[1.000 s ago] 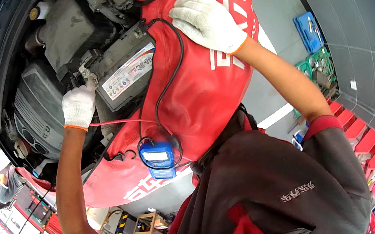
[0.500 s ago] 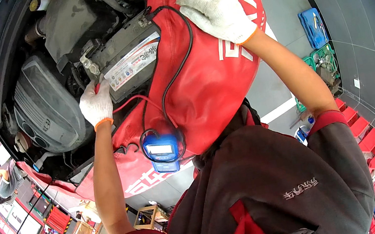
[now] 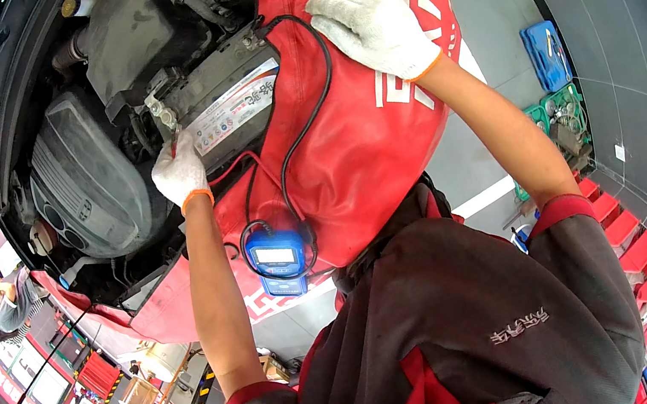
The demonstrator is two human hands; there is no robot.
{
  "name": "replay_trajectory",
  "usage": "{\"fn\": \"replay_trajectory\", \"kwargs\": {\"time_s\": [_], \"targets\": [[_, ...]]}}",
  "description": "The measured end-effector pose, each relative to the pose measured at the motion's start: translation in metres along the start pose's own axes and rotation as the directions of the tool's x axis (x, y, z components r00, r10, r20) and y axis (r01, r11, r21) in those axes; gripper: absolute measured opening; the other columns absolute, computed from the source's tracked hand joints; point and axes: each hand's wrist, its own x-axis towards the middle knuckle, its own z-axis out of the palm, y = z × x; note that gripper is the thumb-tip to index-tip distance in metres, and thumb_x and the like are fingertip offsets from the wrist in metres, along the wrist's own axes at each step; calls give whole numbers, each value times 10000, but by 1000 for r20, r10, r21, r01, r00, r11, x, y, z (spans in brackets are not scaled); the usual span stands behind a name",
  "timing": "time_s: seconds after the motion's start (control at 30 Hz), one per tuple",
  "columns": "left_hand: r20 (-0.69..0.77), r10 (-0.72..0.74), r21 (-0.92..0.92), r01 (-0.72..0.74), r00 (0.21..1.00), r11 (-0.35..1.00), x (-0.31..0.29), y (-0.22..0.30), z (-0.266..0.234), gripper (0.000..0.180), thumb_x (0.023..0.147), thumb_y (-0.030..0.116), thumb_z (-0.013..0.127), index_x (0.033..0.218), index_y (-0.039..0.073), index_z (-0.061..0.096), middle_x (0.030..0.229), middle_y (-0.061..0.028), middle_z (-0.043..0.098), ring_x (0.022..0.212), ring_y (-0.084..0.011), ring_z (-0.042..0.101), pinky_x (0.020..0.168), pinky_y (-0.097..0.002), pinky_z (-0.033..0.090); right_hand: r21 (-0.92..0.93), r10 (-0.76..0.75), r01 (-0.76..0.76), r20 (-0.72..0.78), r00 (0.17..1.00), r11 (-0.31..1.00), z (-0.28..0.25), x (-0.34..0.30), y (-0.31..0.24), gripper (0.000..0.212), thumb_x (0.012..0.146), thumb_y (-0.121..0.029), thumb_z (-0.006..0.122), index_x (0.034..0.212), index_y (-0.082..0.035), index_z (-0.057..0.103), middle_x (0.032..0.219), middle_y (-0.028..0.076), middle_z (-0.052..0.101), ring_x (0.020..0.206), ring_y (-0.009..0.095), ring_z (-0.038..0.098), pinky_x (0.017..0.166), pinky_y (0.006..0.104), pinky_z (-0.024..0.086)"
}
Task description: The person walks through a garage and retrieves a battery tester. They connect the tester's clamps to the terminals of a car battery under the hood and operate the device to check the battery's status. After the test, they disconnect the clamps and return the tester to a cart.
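Observation:
My left hand (image 3: 180, 173), in a white knit glove, is closed around a red clamp (image 3: 174, 149) just below the metal terminal (image 3: 165, 116) of the car battery (image 3: 217, 65). Whether its jaws touch metal is hidden by the fingers. A red lead (image 3: 244, 155) runs from there towards the blue battery tester (image 3: 276, 258), which lies screen up on the red fender cover (image 3: 378, 166). The tester's black lead (image 3: 329, 67) loops up to the battery's far end. My gloved right hand (image 3: 372, 27) rests flat on the cover with fingers stretched out, holding nothing.
Left of the battery lie the engine cover (image 3: 90, 178) and a black plastic housing (image 3: 139, 40). Tool cases, one blue (image 3: 545, 57), and red bins (image 3: 640, 252) line the floor at right. Another person (image 3: 6, 305) is at far left.
My left forearm has swung to the right, and the left hand has turned slightly with the clamp in it. The right hand stays on the cover. The whole view has shifted a little.

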Motion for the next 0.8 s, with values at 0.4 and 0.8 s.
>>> {"fn": "replay_trajectory", "kwargs": {"time_s": [0.4, 0.8], "targets": [[90, 107, -46, -103, 990, 994, 5, -17, -8, 268, 858, 198, 712, 1012, -21, 734, 748, -70, 696, 718, -74, 559, 697, -276, 479, -21, 22, -21, 30, 999, 1000, 0, -1, -1, 210, 870, -178, 688, 1055, -81, 694, 1049, 98, 694, 1034, 284, 642, 903, 399, 495], [125, -2, -106, 16, 992, 994, 10, -20, -11, 307, 840, 187, 727, 1038, -47, 726, 774, -24, 684, 725, -69, 546, 701, -255, 473, -37, -1, 1, 1, 1000, 999, 4, -1, 2, 209, 872, -207, 676, 1033, -75, 695, 1021, 101, 693, 1012, 286, 643, 895, 404, 490]]}}
